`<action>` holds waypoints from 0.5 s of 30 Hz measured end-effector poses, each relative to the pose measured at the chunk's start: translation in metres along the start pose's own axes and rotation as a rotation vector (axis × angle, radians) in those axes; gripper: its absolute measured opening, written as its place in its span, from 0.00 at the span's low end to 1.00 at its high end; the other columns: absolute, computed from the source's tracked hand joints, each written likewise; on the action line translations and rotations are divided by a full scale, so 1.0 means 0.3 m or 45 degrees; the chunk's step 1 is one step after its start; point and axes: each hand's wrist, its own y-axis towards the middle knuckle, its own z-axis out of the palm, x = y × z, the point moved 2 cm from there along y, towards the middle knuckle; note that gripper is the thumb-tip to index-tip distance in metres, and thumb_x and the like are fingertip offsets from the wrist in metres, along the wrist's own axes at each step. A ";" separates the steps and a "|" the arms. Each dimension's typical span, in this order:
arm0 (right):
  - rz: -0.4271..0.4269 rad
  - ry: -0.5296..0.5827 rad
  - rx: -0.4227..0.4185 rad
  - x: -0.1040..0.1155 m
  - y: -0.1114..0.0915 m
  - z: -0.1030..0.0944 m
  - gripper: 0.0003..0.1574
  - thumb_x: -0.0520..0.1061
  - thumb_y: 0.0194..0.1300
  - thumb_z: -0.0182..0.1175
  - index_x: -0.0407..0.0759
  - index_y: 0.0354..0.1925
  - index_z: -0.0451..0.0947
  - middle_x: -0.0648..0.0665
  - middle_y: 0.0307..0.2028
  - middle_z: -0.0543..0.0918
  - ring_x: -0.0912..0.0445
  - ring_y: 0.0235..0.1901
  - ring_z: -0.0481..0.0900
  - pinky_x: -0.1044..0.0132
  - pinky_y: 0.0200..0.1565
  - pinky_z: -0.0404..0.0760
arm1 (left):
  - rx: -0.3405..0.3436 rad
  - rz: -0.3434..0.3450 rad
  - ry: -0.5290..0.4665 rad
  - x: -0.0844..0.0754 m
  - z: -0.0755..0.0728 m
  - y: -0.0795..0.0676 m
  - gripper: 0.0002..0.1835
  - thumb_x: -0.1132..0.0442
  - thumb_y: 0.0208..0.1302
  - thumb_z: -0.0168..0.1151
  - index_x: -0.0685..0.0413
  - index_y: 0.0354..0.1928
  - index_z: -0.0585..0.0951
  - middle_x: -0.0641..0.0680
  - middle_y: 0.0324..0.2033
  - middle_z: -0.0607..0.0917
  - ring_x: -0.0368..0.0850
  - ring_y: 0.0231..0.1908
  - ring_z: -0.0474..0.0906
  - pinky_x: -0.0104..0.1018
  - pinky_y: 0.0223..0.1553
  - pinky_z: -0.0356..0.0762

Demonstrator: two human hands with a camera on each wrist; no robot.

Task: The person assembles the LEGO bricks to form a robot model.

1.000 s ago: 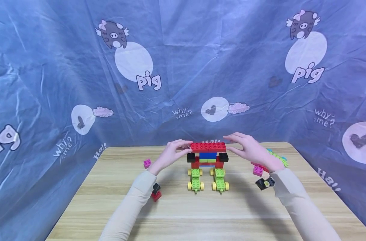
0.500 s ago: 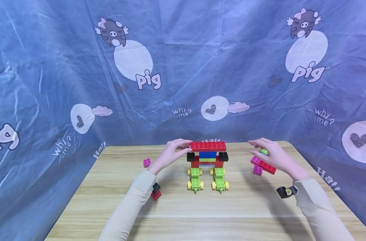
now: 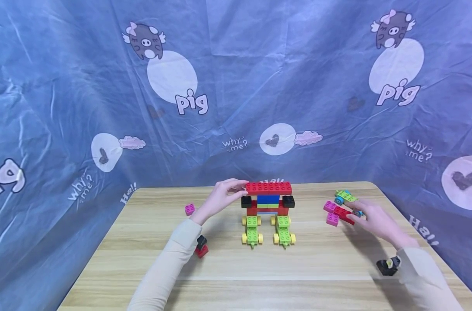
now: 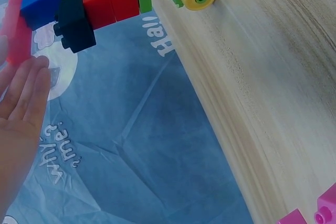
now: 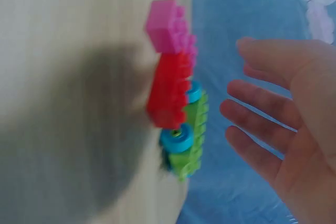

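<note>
A toy-brick build stands mid-table, with a long red brick beam (image 3: 268, 188) on top, a blue brick (image 3: 268, 199), black bricks (image 3: 288, 201) at the sides and two green wheeled bases (image 3: 252, 233) in front. My left hand (image 3: 224, 196) holds the left end of the red beam between thumb and fingers; the left wrist view shows the fingers (image 4: 32, 85) against it. At the right, my right hand (image 3: 375, 220) hovers over a loose red brick (image 5: 169, 90). Its fingers are spread and bent slightly, apart from the brick, holding nothing.
Pink bricks (image 3: 331, 219) lie beside the loose red brick, with a green base on blue wheels (image 3: 346, 195) behind. Another pink brick (image 3: 190, 209) is left of the build. A red brick (image 3: 202, 251) lies by the left sleeve. A blue printed cloth (image 3: 236, 86) hangs behind the table.
My right hand has moved from the right end of the red beam to the right and down, over the loose bricks. The left hand stays on the beam.
</note>
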 end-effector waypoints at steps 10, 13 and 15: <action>-0.031 -0.056 0.009 -0.045 -0.036 0.052 0.21 0.41 0.46 0.71 0.38 0.41 0.82 0.41 0.36 0.87 0.43 0.36 0.82 0.46 0.40 0.80 | 0.000 -0.007 0.011 0.002 0.000 -0.001 0.19 0.56 0.60 0.63 0.49 0.53 0.80 0.49 0.44 0.85 0.39 0.43 0.83 0.26 0.46 0.81; -0.025 -0.066 0.035 -0.048 -0.043 0.057 0.20 0.41 0.46 0.71 0.37 0.40 0.82 0.40 0.35 0.87 0.42 0.37 0.83 0.45 0.40 0.80 | 0.004 -0.010 0.012 0.002 0.000 -0.001 0.19 0.55 0.60 0.63 0.49 0.53 0.80 0.48 0.44 0.85 0.38 0.43 0.83 0.25 0.47 0.80; -0.009 -0.065 0.062 -0.050 -0.049 0.059 0.20 0.41 0.47 0.70 0.36 0.40 0.82 0.38 0.36 0.86 0.40 0.37 0.82 0.43 0.41 0.79 | 0.007 -0.011 0.009 0.002 0.000 -0.001 0.19 0.55 0.60 0.63 0.49 0.54 0.80 0.48 0.44 0.85 0.37 0.43 0.83 0.25 0.47 0.80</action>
